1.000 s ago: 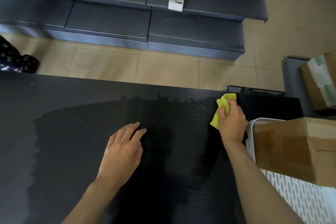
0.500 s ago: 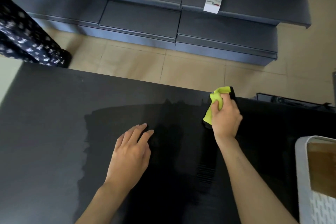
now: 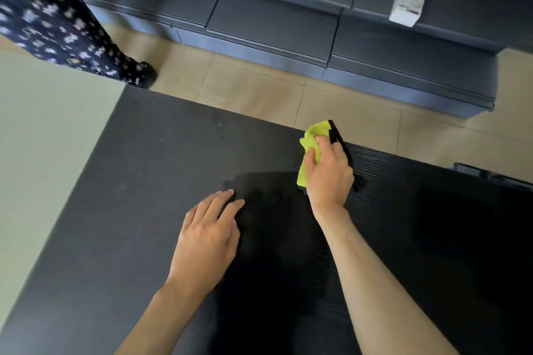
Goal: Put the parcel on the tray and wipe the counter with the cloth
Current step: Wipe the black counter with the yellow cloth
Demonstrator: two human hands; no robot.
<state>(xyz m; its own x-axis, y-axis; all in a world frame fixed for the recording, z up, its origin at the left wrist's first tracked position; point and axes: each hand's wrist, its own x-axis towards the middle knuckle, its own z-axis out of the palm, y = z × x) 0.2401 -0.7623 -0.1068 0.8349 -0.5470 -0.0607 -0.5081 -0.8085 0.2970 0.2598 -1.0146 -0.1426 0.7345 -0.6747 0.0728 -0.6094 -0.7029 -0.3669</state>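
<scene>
My right hand [image 3: 327, 174] grips a bunched yellow-green cloth [image 3: 311, 147] with a black edge and presses it on the black counter [image 3: 121, 210], close to the counter's far edge. My left hand [image 3: 207, 235] lies flat on the counter, fingers spread, a little nearer and to the left of the cloth. A darker patch of the surface spreads around both hands. Neither the parcel nor the tray is in view.
Beyond the counter's far edge is tiled floor [image 3: 259, 89] and a low grey shelf unit [image 3: 288, 26] with white boxes [image 3: 408, 3] on it. A person in dark flowered clothing [image 3: 54, 26] stands at the far left. A pale surface [image 3: 43, 138] borders the counter's left side.
The view has swung left, so the tray and parcel have left the frame on the right. My right hand has slid the cloth leftward along the far edge. My left hand stays flat.
</scene>
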